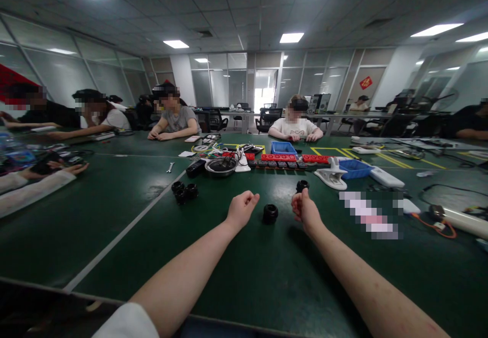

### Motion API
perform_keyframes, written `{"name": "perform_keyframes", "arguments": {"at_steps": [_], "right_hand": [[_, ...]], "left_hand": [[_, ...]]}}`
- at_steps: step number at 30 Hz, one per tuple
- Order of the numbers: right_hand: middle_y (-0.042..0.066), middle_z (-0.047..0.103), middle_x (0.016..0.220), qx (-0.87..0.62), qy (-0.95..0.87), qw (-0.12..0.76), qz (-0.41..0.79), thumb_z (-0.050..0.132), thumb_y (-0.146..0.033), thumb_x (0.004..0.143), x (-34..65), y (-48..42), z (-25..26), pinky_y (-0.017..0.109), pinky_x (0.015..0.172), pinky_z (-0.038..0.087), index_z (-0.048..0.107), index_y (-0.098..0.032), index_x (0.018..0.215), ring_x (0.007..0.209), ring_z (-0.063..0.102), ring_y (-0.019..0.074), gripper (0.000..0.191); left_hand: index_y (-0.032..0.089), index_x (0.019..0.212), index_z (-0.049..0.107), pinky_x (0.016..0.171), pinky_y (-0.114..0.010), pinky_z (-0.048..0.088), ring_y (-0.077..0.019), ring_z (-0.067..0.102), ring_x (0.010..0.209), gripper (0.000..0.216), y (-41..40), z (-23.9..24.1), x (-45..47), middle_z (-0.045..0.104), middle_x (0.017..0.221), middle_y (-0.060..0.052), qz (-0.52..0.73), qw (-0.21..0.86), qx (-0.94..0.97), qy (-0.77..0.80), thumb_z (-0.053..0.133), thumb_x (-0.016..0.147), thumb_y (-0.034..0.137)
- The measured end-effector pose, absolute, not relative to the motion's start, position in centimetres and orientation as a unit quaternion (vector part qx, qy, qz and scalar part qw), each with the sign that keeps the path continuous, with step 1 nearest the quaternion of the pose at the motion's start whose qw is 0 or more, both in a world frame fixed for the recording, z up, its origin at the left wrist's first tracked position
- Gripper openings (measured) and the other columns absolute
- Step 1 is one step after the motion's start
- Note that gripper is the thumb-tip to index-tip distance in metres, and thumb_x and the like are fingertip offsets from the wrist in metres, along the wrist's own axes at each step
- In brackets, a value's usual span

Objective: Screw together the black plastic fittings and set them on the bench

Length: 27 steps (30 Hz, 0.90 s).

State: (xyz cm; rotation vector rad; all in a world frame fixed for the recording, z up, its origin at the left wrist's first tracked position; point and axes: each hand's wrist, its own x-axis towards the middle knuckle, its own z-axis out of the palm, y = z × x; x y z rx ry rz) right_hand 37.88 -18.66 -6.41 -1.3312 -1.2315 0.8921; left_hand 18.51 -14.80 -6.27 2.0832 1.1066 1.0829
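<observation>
My left hand is curled into a loose fist over the green table, thumb along the bent fingers, and nothing shows in it. To its right stands a short black ribbed cylinder with an open top, apart from both hands. Beyond that cylinder's right side, my right hand is also closed, its thumb upward. A second black cylinder shows just past the right thumb; its lower part is hidden by the hand. I see nothing in the right fingers. Several similar black cylinders stand grouped at the left.
Further back lie a round black dish, red strips, a blue tray and a white stand. A small wrench lies at the left. A white tube is at the right. Other people sit around the table.
</observation>
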Motion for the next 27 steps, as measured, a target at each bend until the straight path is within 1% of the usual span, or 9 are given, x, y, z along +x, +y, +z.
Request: {"name": "perform_keyframes", "arguments": {"at_steps": [3,6,7,9,10,12,15,21,27], "right_hand": [[-0.002,0.038,0.058,-0.499,-0.477,0.579,0.434,0.014,-0.069,0.075,38.2,-19.6,-4.8,0.019,0.033,0.020,0.040,-0.022,0.073,0.039,0.027,0.0096,0.054],[0.000,0.044,0.064,-0.373,-0.424,0.565,0.602,0.021,-0.064,0.080,37.9,-20.6,-3.8,0.016,0.033,0.022,0.048,-0.021,0.083,0.043,0.033,0.0095,0.051],[0.000,0.045,0.065,-0.334,-0.408,0.543,0.653,0.020,-0.063,0.080,37.7,-20.8,-3.7,0.016,0.034,0.023,0.050,-0.020,0.086,0.045,0.035,0.0095,0.053],[0.001,0.046,0.068,-0.293,-0.392,0.497,0.717,0.018,-0.064,0.081,37.2,-21.1,-3.9,0.016,0.037,0.029,0.052,-0.018,0.090,0.048,0.039,0.0097,0.058],[0.001,0.047,0.069,-0.284,-0.387,0.479,0.735,0.016,-0.065,0.080,36.9,-21.2,-4.2,0.017,0.039,0.031,0.052,-0.017,0.091,0.049,0.040,0.0098,0.061],[0.002,0.048,0.071,-0.277,-0.381,0.457,0.755,0.013,-0.066,0.080,36.5,-21.3,-4.6,0.017,0.040,0.033,0.052,-0.016,0.092,0.050,0.040,0.0098,0.064],[0.003,0.050,0.075,-0.275,-0.375,0.445,0.765,0.008,-0.066,0.080,36.0,-21.3,-5.0,0.017,0.040,0.032,0.052,-0.016,0.094,0.050,0.040,0.0097,0.068],[0.004,0.053,0.077,-0.291,-0.382,0.455,0.750,0.009,-0.062,0.082,35.3,-21.6,-4.4,0.020,0.048,0.039,0.054,-0.015,0.092,0.050,0.045,0.0096,0.066],[0.004,0.054,0.073,-0.318,-0.398,0.477,0.716,0.014,-0.064,0.081,34.8,-21.9,-4.5,0.026,0.055,0.043,0.055,-0.016,0.089,0.056,0.052,0.0139,0.063]], "left_hand": [[0.017,0.065,0.049,0.053,-0.021,0.032,-0.0113,0.042,0.057,0.037,-15.8,-5.8,18.9,0.043,0.058,0.004,0.381,0.310,0.787,0.373,0.041,0.080,0.049],[0.016,0.068,0.056,0.048,-0.020,0.034,-0.0096,0.046,0.050,0.034,-17.4,-6.2,20.1,0.049,0.055,0.004,0.303,0.393,0.809,0.315,0.055,0.072,0.049],[0.015,0.074,0.057,0.045,-0.019,0.035,-0.0089,0.047,0.047,0.035,-17.9,-6.5,20.6,0.052,0.055,0.004,0.266,0.439,0.807,0.291,0.055,0.071,0.050],[0.014,0.087,0.055,0.038,-0.018,0.035,-0.0078,0.049,0.040,0.043,-18.8,-7.4,21.7,0.057,0.059,0.001,0.212,0.530,0.780,0.256,0.046,0.076,0.055],[0.013,0.089,0.053,0.035,-0.017,0.034,-0.0078,0.050,0.039,0.047,-19.1,-7.9,22.2,0.059,0.063,-0.001,0.200,0.563,0.763,0.245,0.041,0.077,0.057],[0.013,0.088,0.052,0.032,-0.016,0.033,-0.0075,0.052,0.040,0.051,-19.4,-8.6,22.9,0.060,0.070,-0.003,0.199,0.597,0.741,0.234,0.040,0.075,0.061],[0.013,0.081,0.052,0.032,-0.016,0.035,-0.0076,0.053,0.042,0.050,-19.4,-8.9,23.3,0.060,0.073,-0.004,0.203,0.620,0.725,0.222,0.050,0.068,0.061],[0.013,0.065,0.050,0.029,-0.015,0.029,-0.0052,0.044,0.034,0.043,-19.7,-8.8,23.4,0.052,0.052,0.002,0.253,0.609,0.699,0.278,0.049,0.073,0.056],[0.014,0.061,0.048,0.028,-0.015,0.027,-0.0042,0.038,0.032,0.041,-19.5,-9.3,23.5,0.048,0.048,0.004,0.250,0.596,0.700,0.303,0.048,0.073,0.053]]}}
